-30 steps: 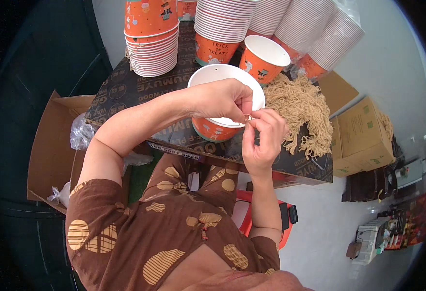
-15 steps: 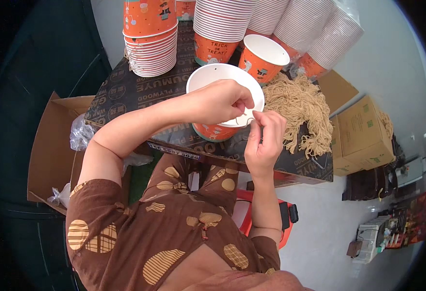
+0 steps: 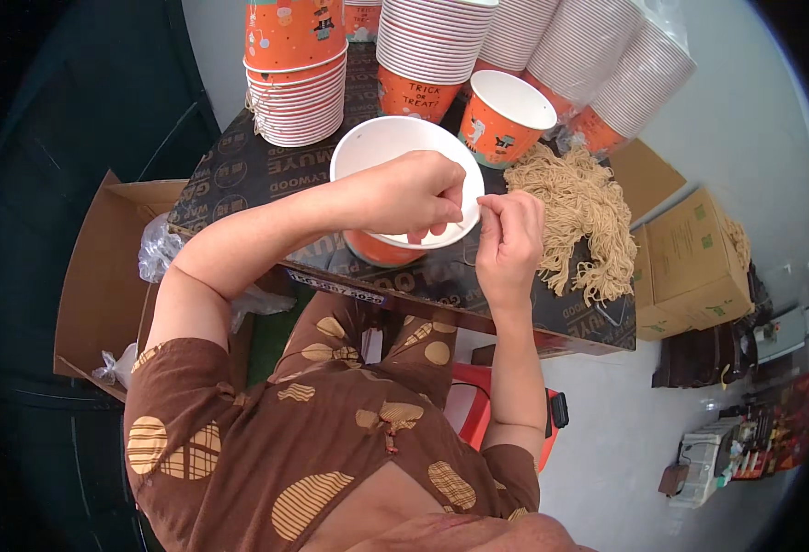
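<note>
A white-lined paper bucket (image 3: pixel 357 152) with an orange outside stands near the table's front edge, tilted slightly. My left hand (image 3: pixel 420 195) reaches across its mouth, fingers curled together inside the right part of the rim. A short piece of thin string (image 3: pixel 461 225) shows beside those fingertips. Just outside the right rim, my right hand (image 3: pixel 512 230) is closed in a pinch, thumb against forefinger. Whatever sits between its fingertips is too small to make out, though thin cord hangs below the rim nearby. To the right lies a heap of beige cut strings (image 3: pixel 575 216).
Behind stands another orange bucket (image 3: pixel 508 115), beside tall stacks of nested buckets (image 3: pixel 432 46). A further stack (image 3: pixel 296 101) with strings on its side is at the left. Cardboard boxes (image 3: pixel 690 262) flank the dark printed tabletop (image 3: pixel 230 175); a red stool (image 3: pixel 473 391) is below.
The bucket has shifted left and tipped a little. My left hand has moved slightly left with it, and the gap between my two hands' fingertips has widened.
</note>
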The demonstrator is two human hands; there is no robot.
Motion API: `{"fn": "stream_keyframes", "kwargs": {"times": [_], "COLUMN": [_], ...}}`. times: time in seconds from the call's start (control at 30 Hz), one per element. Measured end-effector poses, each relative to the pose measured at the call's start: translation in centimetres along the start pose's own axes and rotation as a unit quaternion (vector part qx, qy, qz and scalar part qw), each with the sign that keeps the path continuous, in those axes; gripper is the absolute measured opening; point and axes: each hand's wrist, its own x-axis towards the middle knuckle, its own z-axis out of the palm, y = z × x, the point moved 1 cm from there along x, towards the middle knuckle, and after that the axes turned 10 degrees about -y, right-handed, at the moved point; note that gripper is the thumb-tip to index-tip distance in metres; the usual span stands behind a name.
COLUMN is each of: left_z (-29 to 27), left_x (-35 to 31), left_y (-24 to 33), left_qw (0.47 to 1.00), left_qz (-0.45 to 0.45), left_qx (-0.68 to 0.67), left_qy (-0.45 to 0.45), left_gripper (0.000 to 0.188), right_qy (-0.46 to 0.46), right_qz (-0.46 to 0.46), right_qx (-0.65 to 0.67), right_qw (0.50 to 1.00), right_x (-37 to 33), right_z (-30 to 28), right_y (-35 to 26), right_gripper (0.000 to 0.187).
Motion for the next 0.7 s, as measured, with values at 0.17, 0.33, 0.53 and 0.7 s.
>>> {"fn": "stream_keyframes", "kwargs": {"times": [0.17,0.33,0.53,0.7], "left_z": [0.0,-0.4,-0.6,-0.6], "left_x": [0.1,0.0,0.5,1.1], "left_y": [-0.3,-1.0,-1.4,-1.5], "left_qw": [0.972,0.985,0.994,0.975], "left_qz": [0.072,0.078,0.01,0.057], "left_qx": [0.21,0.134,-0.107,-0.213], "left_qy": [0.076,0.077,0.029,0.005], "left_gripper": [0.022,0.027,0.015,0.01], "right_qy": [-0.013,-0.009,-0.035,-0.055], "right_qz": [-0.024,-0.002,0.039,0.107], "right_qx": [-0.002,0.04,0.124,0.151], "right_qw": [1.0,0.999,0.991,0.981], "right_x": [0.4,0.4,0.4,0.1], "right_z": [0.0,-0.5,-0.7,-0.7], "right_y": [0.2,-0.2,-1.0,-0.9], "right_gripper": [0.011,0.009,0.007,0.003]}}
